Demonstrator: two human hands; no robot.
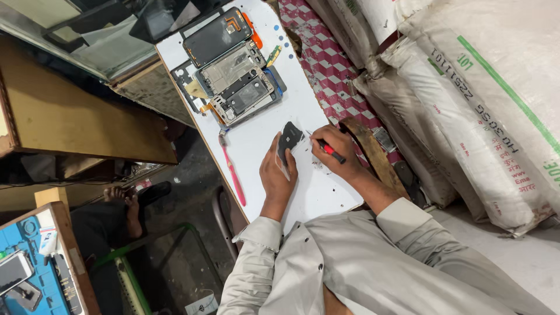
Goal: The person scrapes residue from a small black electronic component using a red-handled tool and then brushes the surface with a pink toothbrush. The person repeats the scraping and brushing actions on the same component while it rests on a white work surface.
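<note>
Two hands on white table (pixel 326 192), left hand (pixel 277 172) fingers gripping black part (pixel 288 140), right hand (pixel 333 154) fingers pinching red-handled tool (pixel 330 150), white green-striped sacks (pixel 490 99) at right.

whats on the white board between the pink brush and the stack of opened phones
Nothing: in the head view the pink brush ends just below the stack of opened phones, with only bare white board between them.

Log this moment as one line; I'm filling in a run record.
left hand: holds small black part | right hand: grips red-handled tool, tip at part | white board: opened phones, pink toothbrush
</note>
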